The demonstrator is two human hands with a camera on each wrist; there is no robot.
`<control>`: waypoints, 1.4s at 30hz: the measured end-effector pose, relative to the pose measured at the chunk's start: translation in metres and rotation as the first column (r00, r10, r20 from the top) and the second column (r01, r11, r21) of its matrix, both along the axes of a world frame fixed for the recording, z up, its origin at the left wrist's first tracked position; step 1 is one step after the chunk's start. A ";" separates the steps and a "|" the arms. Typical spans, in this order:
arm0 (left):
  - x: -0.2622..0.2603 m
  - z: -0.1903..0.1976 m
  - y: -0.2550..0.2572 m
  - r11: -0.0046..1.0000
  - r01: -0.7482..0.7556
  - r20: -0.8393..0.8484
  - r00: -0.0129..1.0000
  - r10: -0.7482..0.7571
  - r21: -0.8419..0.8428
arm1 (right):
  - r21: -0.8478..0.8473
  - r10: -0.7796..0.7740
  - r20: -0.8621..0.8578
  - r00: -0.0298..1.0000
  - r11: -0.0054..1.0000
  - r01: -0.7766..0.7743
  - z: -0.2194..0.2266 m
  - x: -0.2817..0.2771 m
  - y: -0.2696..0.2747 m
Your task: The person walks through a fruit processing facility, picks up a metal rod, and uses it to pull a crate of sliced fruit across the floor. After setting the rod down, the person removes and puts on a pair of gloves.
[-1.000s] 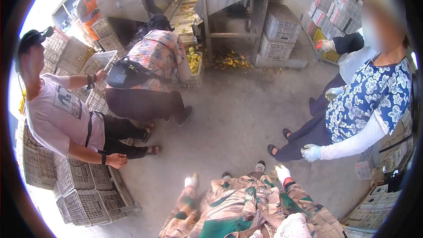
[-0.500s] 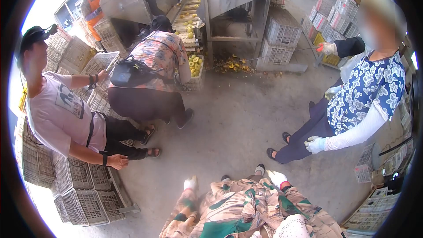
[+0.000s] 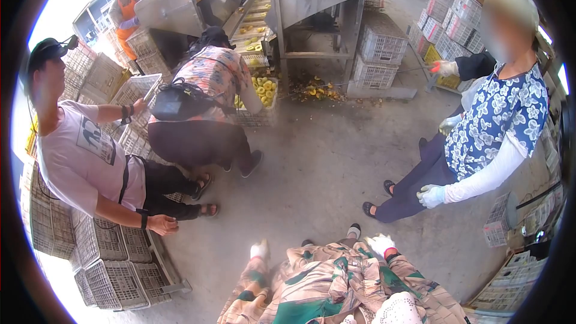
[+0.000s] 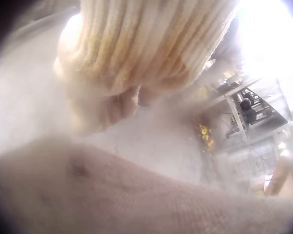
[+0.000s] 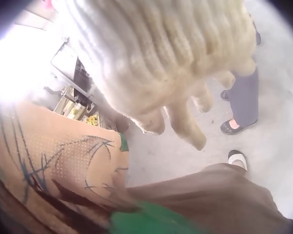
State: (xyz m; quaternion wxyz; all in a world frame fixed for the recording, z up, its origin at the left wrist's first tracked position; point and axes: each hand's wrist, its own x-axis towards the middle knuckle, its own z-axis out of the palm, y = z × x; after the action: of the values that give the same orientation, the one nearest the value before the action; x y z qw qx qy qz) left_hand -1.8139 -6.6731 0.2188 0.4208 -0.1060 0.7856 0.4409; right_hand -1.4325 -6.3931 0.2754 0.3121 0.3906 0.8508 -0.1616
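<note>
Both hands wear off-white knitted gloves and hold nothing. At the bottom of the head view, the left hand (image 3: pixel 260 249) hangs beside the patterned clothing (image 3: pixel 318 282), on its left. Its fingers look loosely curled in the left wrist view, where haze blurs the fingertips and the hand (image 4: pixel 136 48) fills the top. The right hand (image 3: pixel 380 245) is held at the right side of the clothing. In the right wrist view, the fingers of that hand (image 5: pixel 171 73) hang loosely spread over the grey floor (image 5: pixel 185 161), touching nothing.
A person (image 3: pixel 84 138) stands at left near stacked crates (image 3: pixel 117 282); another (image 3: pixel 204 84) bends over a crate of yellow fruit (image 3: pixel 264 91). A person in a blue floral top (image 3: pixel 495 123) stands at right. Fruit pieces (image 3: pixel 321 91) lie beneath a metal machine (image 3: pixel 318 0).
The right hand has lowered slightly and its fingers have turned to the left. The person in the blue floral top has shifted slightly left. The left hand has barely moved.
</note>
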 end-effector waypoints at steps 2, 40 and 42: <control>-0.001 -0.001 -0.001 1.000 0.006 -0.005 1.000 -0.006 0.001 | -0.027 -0.026 -0.105 0.994 0.999 0.024 0.005 0.000 0.000; -0.002 0.002 0.013 1.000 -0.029 0.022 0.999 0.029 -0.012 | -0.193 -0.691 -0.322 0.647 0.717 0.670 0.010 -0.010 0.017; -0.001 0.005 0.017 0.999 -0.039 0.025 0.999 0.040 -0.009 | -0.209 -0.681 -0.339 0.649 0.727 0.654 0.012 -0.011 0.019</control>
State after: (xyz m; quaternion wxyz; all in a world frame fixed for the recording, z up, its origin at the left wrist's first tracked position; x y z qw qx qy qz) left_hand -1.8152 -6.6566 0.2237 0.4214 -0.1287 0.7799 0.4445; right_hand -1.4434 -6.3741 0.2870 0.0665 0.6242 0.6856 -0.3685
